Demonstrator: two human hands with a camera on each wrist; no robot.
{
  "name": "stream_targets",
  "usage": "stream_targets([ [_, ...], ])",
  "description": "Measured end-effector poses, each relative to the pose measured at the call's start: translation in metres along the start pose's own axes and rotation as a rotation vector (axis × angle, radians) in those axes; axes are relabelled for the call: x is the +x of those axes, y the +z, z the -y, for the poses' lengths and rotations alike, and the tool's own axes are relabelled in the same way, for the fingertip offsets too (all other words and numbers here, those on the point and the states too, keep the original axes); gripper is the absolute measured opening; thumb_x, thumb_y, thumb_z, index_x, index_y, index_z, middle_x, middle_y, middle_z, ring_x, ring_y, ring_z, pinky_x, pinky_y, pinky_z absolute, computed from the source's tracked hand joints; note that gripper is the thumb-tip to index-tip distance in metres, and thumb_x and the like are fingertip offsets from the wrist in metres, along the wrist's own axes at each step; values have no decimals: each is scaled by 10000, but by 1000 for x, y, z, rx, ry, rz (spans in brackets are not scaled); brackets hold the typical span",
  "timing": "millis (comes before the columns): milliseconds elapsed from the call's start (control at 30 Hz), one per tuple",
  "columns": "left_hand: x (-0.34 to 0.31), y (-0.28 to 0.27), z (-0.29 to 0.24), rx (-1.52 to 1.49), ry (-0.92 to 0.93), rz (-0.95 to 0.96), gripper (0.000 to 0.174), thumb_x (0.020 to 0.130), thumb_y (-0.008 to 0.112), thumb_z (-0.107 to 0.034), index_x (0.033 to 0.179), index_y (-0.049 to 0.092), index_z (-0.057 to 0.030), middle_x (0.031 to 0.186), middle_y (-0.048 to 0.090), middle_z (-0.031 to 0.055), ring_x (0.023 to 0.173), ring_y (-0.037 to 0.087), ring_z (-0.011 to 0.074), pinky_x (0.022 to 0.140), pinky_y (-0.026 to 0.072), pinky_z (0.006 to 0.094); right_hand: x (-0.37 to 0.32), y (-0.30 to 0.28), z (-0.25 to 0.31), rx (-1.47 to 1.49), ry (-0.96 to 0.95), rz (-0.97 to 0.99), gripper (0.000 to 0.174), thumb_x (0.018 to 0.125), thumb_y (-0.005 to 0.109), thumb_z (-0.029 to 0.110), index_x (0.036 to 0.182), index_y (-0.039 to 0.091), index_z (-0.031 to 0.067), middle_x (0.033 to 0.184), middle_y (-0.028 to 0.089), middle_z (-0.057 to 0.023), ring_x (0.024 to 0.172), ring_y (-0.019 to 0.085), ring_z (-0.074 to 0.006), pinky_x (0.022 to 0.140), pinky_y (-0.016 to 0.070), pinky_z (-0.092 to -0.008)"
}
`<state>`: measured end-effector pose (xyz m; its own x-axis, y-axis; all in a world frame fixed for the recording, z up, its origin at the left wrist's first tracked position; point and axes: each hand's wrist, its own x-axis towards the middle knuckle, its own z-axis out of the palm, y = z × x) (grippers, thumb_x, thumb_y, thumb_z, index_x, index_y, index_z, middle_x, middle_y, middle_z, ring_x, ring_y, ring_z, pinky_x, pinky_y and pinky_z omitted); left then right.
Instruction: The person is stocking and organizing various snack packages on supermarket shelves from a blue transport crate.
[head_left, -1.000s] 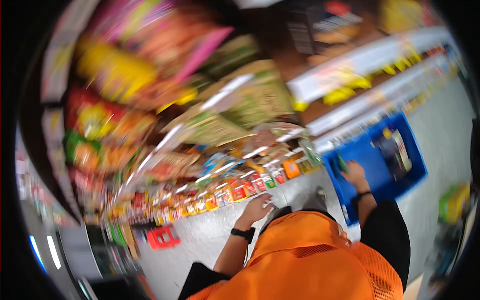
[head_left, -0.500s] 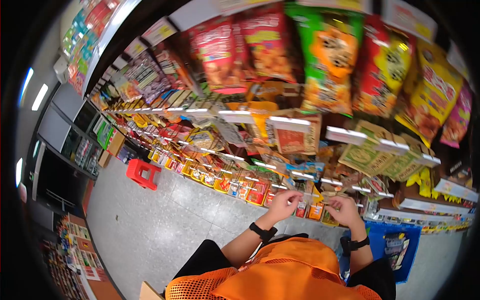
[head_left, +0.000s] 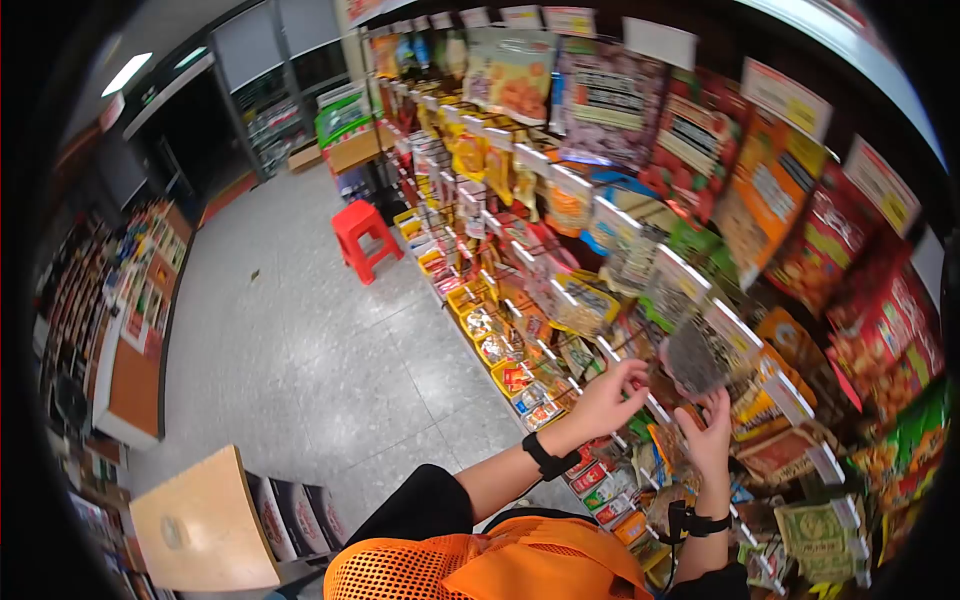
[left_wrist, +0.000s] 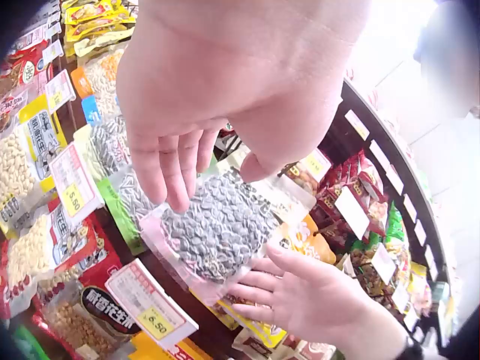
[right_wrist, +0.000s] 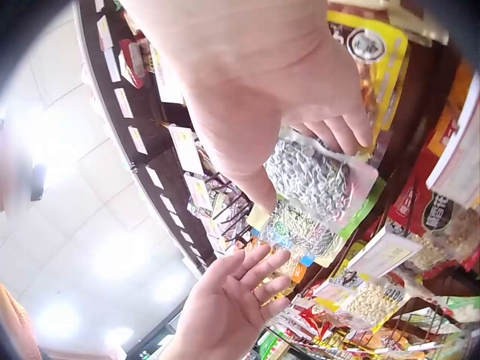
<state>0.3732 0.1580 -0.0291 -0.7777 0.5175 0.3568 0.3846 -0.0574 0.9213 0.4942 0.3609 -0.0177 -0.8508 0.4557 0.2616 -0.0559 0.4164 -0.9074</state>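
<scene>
Left wrist: seeds (left_wrist: 221,225) inside bag (left_wrist: 160,237)

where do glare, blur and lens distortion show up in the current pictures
Head view: fisheye curvature, black corners, light reflections on the tiled floor, and the seed packet blurred; left wrist view: upper right washed out, while the 6.50 price tag is legible; right wrist view: harsh white glare over the pale tiled surface at left.

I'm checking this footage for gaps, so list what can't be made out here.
Clear pack, left wrist view: upper edge partly hidden by the left hand.
Clear pack, right wrist view: one side partly hidden behind the right hand.
Price tags, head view: print too small and blurred to read.
</scene>
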Motion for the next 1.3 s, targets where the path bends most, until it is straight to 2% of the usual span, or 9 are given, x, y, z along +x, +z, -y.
stream_targets([
  [267, 25, -42, -17, 98, -29, 33, 513, 908, 699, -290, 1327, 519, -54, 1155, 652, 109, 904, 652, 226, 732, 535, 354, 54, 26, -12, 128, -16, -153, 207, 927, 724, 93, 1030, 613, -48, 1004, 700, -87, 852, 645, -151, 780, 520, -315],
  [500, 44, -52, -5, 180, 133, 77, 617, 890, 740, -327, 1375, 476, -50, 1264, 597, 163, 1174, 586, 290, 977, 477, 376, 23, 25, 10, 123, -60, -18, 152, 919, 734, 94, 955, 623, -4, 944, 682, -61, 831, 610, -124, 733, 492, -306],
  [767, 48, -49, 0, -397, 118, 496, 391, 928, 723, -123, 1271, 564, -20, 1132, 662, 53, 1014, 635, 151, 792, 579, 308, -8, 15, 63, 57, -97, 133, 141, 873, 757, 51, 964, 682, -27, 904, 714, -51, 786, 636, -119, 710, 521, -304],
  [800, 41, -64, -35, -569, -262, 593, 399, 937, 698, -104, 1290, 538, -7, 1177, 655, 69, 1045, 654, 185, 696, 644, 348, -12, 10, 75, -12, -16, 187, 172, 853, 775, 55, 974, 702, -44, 923, 730, -64, 800, 650, -122, 712, 530, -307],
  [867, 29, -72, -33, -667, -322, 658, 412, 930, 685, -68, 1305, 526, -6, 1240, 634, 66, 1081, 645, 185, 735, 647, 353, -24, 4, 99, -147, 35, 188, 204, 814, 817, 80, 939, 714, -45, 927, 742, -58, 810, 661, -131, 741, 536, -311],
  [967, 0, -72, 16, -495, -153, 717, 376, 860, 753, -24, 1204, 602, -7, 1079, 656, -6, 994, 596, 84, 831, 516, 289, -40, -16, 118, -227, -153, 718, 535, 670, 898, 136, 1154, 694, 28, 1131, 710, -146, 1020, 683, -304, 880, 524, -376],
  [1067, -36, -68, 54, -468, -401, 892, 438, 833, 768, -5, 1240, 608, 3, 1111, 672, -3, 990, 611, 95, 859, 514, 296, -79, -32, 118, -324, -76, 561, 527, 753, 807, 132, 1252, 651, 63, 1238, 670, -142, 1105, 659, -306, 918, 524, -408],
  [1133, -48, -47, 61, -460, -412, 1061, 503, 821, 784, -27, 1286, 593, 2, 1169, 660, 2, 1044, 594, 91, 889, 503, 300, -98, -46, 120, -769, -608, 253, 418, 846, 679, 160, 1262, 659, 122, 1318, 633, -118, 1219, 607, -256, 1036, 467, -440],
  [1300, -68, 72, 57, -474, -486, 1455, 549, 837, 782, -102, 1336, 569, -21, 1193, 644, -2, 1094, 561, 111, 947, 464, 289, -173, -93, 109, -951, -728, 386, 231, 840, 626, 226, 1043, 720, 166, 1282, 646, -72, 1379, 468, -229, 1209, 257, -511],
])
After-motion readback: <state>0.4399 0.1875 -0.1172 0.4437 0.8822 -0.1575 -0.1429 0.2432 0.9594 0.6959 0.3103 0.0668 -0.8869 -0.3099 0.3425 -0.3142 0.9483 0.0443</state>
